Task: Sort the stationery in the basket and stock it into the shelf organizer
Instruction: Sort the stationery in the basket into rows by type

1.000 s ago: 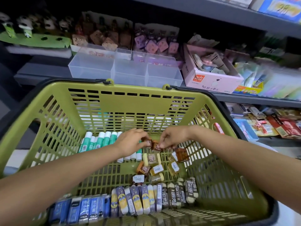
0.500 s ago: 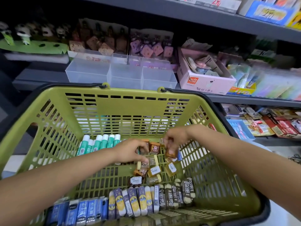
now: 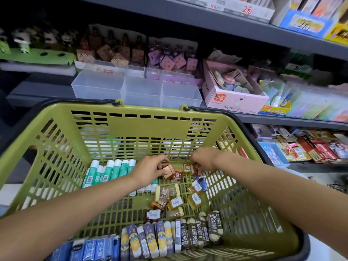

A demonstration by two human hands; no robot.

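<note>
Left hand gripping brown box, "2B" erasers

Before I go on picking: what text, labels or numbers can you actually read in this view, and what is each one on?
"2B": dark eraser sleeves at the basket's near edge.
"2B": red packs on the lower shelf, right.
"2元": price strip on the top shelf.
"oule": orange logo on the pink box; the other print on it is too small to read.
Barcode stickers on the small brown boxes and the glue sticks: too small to read.
</note>
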